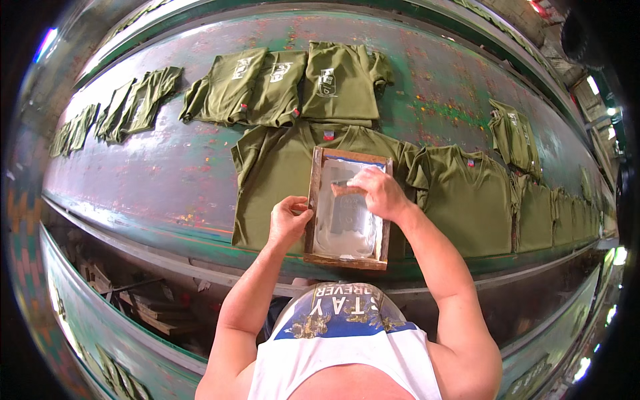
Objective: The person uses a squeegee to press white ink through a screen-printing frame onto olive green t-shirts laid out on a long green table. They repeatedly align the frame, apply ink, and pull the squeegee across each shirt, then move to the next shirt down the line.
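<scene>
A wooden-framed printing screen (312, 230) lies over an olive green T-shirt (270, 170) spread on the long table. White ink coats the mesh inside the frame, and a faint printed design shows through it. My right hand (379, 192) is closed round a small brown squeegee (345, 190) in the upper half of the mesh. At the frame's left side, my left hand (291, 219) has its fingers bent and pressed to the wooden edge. The shirt's neckline with a red label sticks out above the screen.
Printed shirts (340, 87) with white designs lie folded over at the far side. To the right, more plain shirts (470, 200) sit in a row along the near edge. The paint-spotted table (167, 180) runs left and right; other long tables stand behind and beyond.
</scene>
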A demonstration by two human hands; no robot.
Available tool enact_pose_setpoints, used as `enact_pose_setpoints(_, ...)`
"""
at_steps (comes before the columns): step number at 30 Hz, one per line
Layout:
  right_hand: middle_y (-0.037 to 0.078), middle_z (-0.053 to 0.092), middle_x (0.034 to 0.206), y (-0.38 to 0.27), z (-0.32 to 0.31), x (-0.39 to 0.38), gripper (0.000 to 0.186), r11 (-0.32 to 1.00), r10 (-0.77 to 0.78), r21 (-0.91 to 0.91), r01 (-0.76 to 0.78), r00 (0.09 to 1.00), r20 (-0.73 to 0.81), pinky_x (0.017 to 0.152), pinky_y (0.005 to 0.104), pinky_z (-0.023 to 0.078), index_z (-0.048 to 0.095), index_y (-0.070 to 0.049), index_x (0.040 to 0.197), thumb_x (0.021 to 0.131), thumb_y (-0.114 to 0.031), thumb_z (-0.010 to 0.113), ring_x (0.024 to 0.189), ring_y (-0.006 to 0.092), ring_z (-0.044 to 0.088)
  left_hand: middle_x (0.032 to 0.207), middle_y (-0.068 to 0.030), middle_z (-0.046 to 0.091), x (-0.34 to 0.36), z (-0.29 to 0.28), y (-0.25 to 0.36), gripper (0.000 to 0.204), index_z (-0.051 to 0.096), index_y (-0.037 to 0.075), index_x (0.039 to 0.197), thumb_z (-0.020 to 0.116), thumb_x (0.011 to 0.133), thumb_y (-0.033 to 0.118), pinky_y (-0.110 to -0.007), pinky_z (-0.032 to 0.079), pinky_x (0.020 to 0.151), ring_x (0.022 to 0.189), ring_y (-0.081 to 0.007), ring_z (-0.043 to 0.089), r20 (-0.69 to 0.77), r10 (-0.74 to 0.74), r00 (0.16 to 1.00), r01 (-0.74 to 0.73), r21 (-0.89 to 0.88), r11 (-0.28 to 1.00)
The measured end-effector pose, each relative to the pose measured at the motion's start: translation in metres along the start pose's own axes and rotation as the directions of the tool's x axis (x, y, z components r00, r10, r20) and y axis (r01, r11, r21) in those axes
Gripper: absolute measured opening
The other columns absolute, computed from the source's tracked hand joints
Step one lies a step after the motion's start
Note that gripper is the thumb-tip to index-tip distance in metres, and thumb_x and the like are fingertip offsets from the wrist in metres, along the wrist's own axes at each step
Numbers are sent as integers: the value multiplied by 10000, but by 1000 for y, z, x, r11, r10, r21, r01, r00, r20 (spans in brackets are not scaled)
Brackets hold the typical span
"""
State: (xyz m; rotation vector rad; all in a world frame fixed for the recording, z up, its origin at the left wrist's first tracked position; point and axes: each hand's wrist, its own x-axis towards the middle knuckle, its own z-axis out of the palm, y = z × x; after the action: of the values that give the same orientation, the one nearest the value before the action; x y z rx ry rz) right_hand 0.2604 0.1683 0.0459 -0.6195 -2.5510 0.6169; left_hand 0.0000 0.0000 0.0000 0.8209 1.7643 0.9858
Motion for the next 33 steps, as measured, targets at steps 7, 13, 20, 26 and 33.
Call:
enact_pose_setpoints(7, 131, 795, 1078, -91, 7, -73, 329, 999, 33, 41, -33, 999, 8, 948, 448, 632, 808, -34, 1122, 837, 47, 666, 1029, 350, 741, 1119, -61, 752, 0, -5, 10, 441, 752, 11, 1356, 840, 940, 127, -304, 663, 634, 885, -139, 740, 36, -56, 998, 57, -32, 998)
enact_pose_setpoints(13, 135, 772, 1035, -96, -8, -84, 322, 991, 58, 111, -72, 991, 120, 940, 451, 624, 796, -43, 1142, 861, 27, 656, 1024, 356, 738, 1114, -62, 750, 2, -6, 14, 447, 747, 7, 1358, 840, 934, 118, -301, 660, 628, 881, -135, 738, 51, -51, 997, 52, -21, 998)
enact_pose_setpoints(20, 176, 745, 1044, -4, -14, -5, 348, 990, 136, 34, -136, 991, 8, 937, 514, 595, 778, -30, 1168, 861, 68, 647, 1058, 417, 712, 1081, -82, 771, 3, -4, 10, 449, 755, 5, 1346, 833, 921, 125, -331, 657, 622, 809, -135, 743, 9, -30, 999, 30, 1, 1000)
enact_pose_setpoints(26, 147, 780, 1081, -5, 5, 4, 388, 992, 104, -61, -114, 984, -146, 957, 484, 616, 807, -51, 1177, 845, 65, 642, 1079, 389, 727, 1105, -103, 789, 4, -2, 4, 452, 765, 8, 1343, 828, 913, 131, -342, 664, 631, 810, -155, 756, -26, -6, 1000, 7, 36, 999)
enact_pose_setpoints(33, 135, 777, 1086, -95, 16, -73, 353, 999, 47, -23, -48, 998, -51, 983, 456, 622, 806, -24, 1148, 850, 48, 630, 1041, 352, 744, 1075, -98, 789, 8, -1, -3, 453, 771, 5, 1335, 829, 906, 138, -346, 666, 634, 813, -163, 758, -20, 27, 999, -26, 20, 999)
